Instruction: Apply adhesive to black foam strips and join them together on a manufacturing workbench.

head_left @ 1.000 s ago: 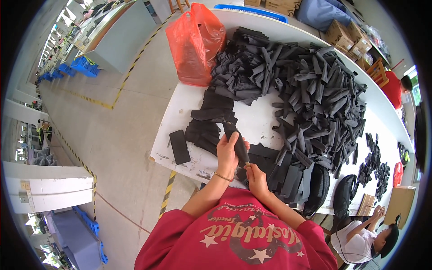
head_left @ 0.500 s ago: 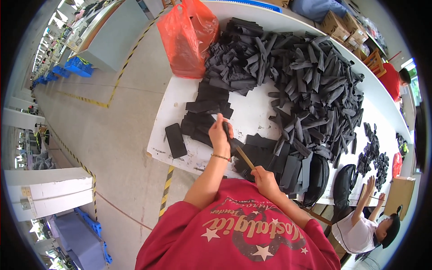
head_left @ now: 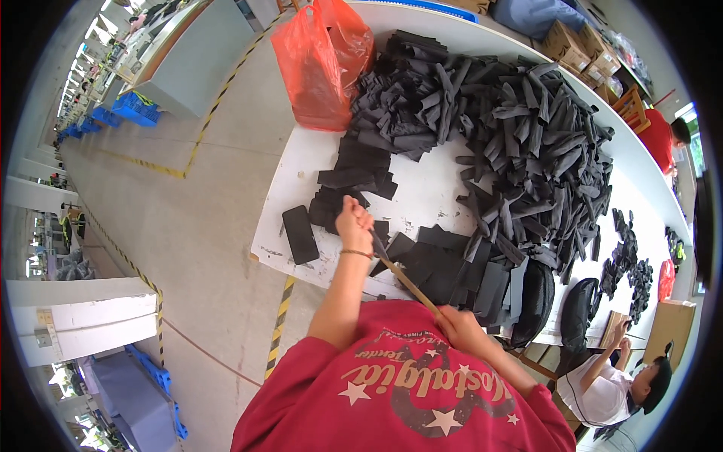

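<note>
My right hand is closed around the near end of a flat wooden stick, close to my body. At the stick's far end is a narrow black fabric piece; whether the stick sits inside it or against it, I cannot tell. My left hand grips the upper end of this piece, its fingers curled. Just beyond that hand lies a stack of black fabric pieces, partly covered by it. Flat black pieces are spread near the table's front edge, beside the stick.
Big heaps of black fabric pieces cover the white table's back and right. A black phone lies at left, below a red plastic bag. Black padded items stand at right; a co-worker in white works farther along.
My left hand has moved left and slightly toward me with the black piece. More of the stick now shows between my hands, and my right hand has shifted down and right.
</note>
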`<state>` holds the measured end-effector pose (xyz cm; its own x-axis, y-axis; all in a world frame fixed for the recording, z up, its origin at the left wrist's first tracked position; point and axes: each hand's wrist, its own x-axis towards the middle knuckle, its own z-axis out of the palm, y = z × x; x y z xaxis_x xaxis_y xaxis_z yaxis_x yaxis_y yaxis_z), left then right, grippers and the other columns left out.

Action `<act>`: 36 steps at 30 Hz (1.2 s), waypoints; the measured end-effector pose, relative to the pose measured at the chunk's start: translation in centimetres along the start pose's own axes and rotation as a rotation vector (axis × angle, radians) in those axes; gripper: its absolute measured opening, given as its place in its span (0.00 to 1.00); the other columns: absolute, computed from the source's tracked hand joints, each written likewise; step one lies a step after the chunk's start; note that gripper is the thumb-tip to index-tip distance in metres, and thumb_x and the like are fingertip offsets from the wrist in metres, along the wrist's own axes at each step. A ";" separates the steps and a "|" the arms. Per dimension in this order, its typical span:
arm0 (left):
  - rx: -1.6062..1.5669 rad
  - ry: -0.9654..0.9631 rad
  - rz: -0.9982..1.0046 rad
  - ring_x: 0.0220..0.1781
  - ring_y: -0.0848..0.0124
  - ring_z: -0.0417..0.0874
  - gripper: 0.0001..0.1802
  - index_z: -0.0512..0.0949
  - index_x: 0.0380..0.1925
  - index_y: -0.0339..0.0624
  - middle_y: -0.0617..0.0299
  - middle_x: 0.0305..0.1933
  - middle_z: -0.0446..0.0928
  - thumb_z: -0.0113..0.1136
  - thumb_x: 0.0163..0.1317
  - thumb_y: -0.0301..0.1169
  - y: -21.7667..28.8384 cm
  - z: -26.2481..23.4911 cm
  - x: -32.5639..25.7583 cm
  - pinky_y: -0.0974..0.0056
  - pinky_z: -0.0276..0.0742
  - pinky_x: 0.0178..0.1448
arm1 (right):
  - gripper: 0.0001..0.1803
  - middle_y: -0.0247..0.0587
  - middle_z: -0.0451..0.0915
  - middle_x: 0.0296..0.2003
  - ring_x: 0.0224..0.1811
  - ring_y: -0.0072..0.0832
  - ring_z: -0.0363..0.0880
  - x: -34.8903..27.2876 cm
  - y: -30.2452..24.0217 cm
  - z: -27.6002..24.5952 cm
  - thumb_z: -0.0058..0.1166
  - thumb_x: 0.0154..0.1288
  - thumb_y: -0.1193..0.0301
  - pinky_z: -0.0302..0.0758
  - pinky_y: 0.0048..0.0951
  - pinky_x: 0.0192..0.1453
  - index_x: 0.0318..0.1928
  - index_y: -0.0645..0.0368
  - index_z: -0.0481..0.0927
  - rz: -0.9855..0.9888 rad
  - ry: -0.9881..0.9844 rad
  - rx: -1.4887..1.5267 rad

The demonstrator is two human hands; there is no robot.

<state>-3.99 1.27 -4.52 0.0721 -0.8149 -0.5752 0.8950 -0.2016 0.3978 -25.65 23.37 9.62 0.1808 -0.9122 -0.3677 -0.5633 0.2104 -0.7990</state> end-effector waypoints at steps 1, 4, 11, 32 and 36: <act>0.090 -0.086 0.022 0.09 0.82 0.54 0.16 0.72 0.25 0.48 0.74 0.12 0.59 0.53 0.69 0.44 0.5 0.5 -0.2 0.73 0.48 0.13 | 0.13 0.60 0.75 0.22 0.28 0.57 0.77 -1.2 0.6 -0.6 0.53 0.66 0.67 0.73 0.47 0.29 0.30 0.64 0.71 -0.045 0.044 -0.005; 0.006 -0.097 -0.100 0.10 0.81 0.55 0.17 0.70 0.24 0.50 0.73 0.13 0.61 0.50 0.71 0.45 -1.2 2.6 -1.4 0.74 0.49 0.13 | 0.15 0.52 0.74 0.17 0.21 0.50 0.78 -1.7 -1.4 -3.1 0.57 0.64 0.65 0.72 0.43 0.24 0.26 0.62 0.72 -0.085 0.146 -0.149; 0.128 0.110 -0.126 0.13 0.79 0.61 0.18 0.68 0.26 0.48 0.69 0.18 0.66 0.48 0.71 0.45 -6.0 6.9 -6.0 0.72 0.56 0.16 | 0.13 0.37 0.66 0.21 0.23 0.20 0.62 9.1 -2.4 0.2 0.65 0.59 0.74 0.64 0.24 0.27 0.41 0.62 0.74 -0.266 0.639 0.204; 1.216 -0.864 -0.224 0.14 0.72 0.73 0.13 0.69 0.25 0.38 0.61 0.18 0.72 0.45 0.68 0.31 -7.0 0.3 -12.0 0.65 0.71 0.24 | 0.21 0.31 0.69 0.15 0.16 0.17 0.61 16.8 -0.2 -24.8 0.51 0.70 0.57 0.56 0.23 0.20 0.24 0.59 0.73 -0.120 1.495 0.173; 1.609 -0.765 0.598 0.25 0.62 0.78 0.06 0.74 0.29 0.40 0.61 0.25 0.75 0.57 0.61 0.30 -3.5 -1.4 -7.5 0.60 0.74 0.31 | 0.24 0.30 0.72 0.19 0.21 0.18 0.67 16.0 1.9 -35.1 0.51 0.69 0.52 0.62 0.25 0.25 0.29 0.63 0.77 -0.166 1.606 -0.057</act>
<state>-7.04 8.86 -2.55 -0.4157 -0.9044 0.0961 -0.4177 0.2837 0.8631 -52.13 -3.13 18.92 -0.7272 -0.3375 0.5977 -0.6586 0.0978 -0.7461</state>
